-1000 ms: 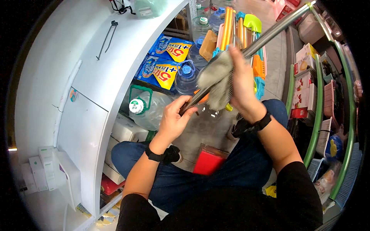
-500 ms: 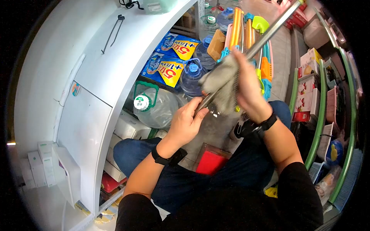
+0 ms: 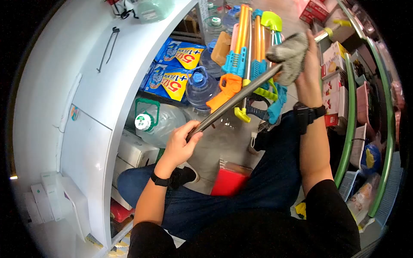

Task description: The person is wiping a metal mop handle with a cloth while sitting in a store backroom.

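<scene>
A long metal pole [image 3: 241,95] slants up to the right across my view, with a yellow collar near its far end. My left hand [image 3: 180,145] is closed around its lower end. Farther up, my right hand [image 3: 310,79] grips a grey cloth [image 3: 293,56] folded against the shaft; the cloth hides part of the pole, and my fingers are partly out of sight. Beneath the pole lie several colourful toys, among them one with an orange handle [image 3: 228,89] and a lime-green toy shovel [image 3: 271,20].
A white counter [image 3: 124,56] curves along the left. Near it stand a large clear water jug [image 3: 165,122], a blue-capped bottle [image 3: 201,90] and blue-yellow boxes [image 3: 172,81]. A red box [image 3: 230,180] sits between my legs. Green-edged shelves [image 3: 347,124] line the right.
My right hand and the cloth have slid up the pole, away from my left hand. The left hand has moved down and left, so more bare shaft shows between them.
</scene>
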Demonstrator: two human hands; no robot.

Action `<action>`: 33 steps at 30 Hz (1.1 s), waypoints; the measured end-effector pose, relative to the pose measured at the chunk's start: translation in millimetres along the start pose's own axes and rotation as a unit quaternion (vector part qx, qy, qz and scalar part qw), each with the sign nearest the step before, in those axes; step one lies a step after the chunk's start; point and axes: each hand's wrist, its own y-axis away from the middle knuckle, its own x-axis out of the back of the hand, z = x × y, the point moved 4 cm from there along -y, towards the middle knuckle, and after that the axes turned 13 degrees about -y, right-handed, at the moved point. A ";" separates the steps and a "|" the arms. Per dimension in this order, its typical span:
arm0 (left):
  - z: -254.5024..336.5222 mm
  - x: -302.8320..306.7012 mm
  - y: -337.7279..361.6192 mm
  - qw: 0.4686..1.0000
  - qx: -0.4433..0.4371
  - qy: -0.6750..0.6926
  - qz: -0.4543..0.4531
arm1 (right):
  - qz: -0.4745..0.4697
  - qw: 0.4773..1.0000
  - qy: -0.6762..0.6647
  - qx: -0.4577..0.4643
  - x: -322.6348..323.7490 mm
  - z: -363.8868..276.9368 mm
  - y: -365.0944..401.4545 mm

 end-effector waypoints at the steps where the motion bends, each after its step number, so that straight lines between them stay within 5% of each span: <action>1: 2.4 -2.7 -1.1 1.000 -0.006 0.016 0.011 | -0.018 1.000 0.006 0.001 -5.1 8.5 7.3; 2: 5.1 -5.0 -2.4 0.999 -0.011 0.030 0.022 | -0.028 0.999 0.015 0.028 -27.4 14.0 27.7; 6: 13.6 -5.4 -7.5 0.998 0.020 0.058 0.016 | -0.075 0.987 0.061 -0.128 -68.8 73.5 98.6; 10: 18.5 1.2 -9.4 0.989 -0.042 0.126 0.060 | -0.122 0.979 0.026 -0.160 -89.7 124.3 154.8; 14: 17.1 4.3 -6.4 0.962 0.043 0.269 -0.023 | -0.132 0.963 -0.020 -0.234 -96.6 125.2 163.5; 17: 7.3 -4.4 -6.0 0.925 0.049 0.375 -0.042 | -0.142 0.964 0.066 -0.215 -80.9 146.4 171.2; 21: 1.5 -5.5 3.7 0.943 0.120 0.307 -0.050 | -0.148 0.963 0.159 -0.158 -81.1 135.6 170.9; 23: 3.3 -7.7 2.6 0.954 0.067 0.290 -0.011 | -0.139 0.960 0.213 -0.117 -82.9 122.0 159.2; 25: 10.7 -0.4 3.0 0.967 0.068 0.247 0.009 | -0.116 0.967 0.220 -0.057 -89.3 100.7 141.6; 33: 8.8 6.1 8.7 0.987 0.033 0.149 0.038 | -0.137 0.982 0.115 -0.053 -95.2 48.6 107.0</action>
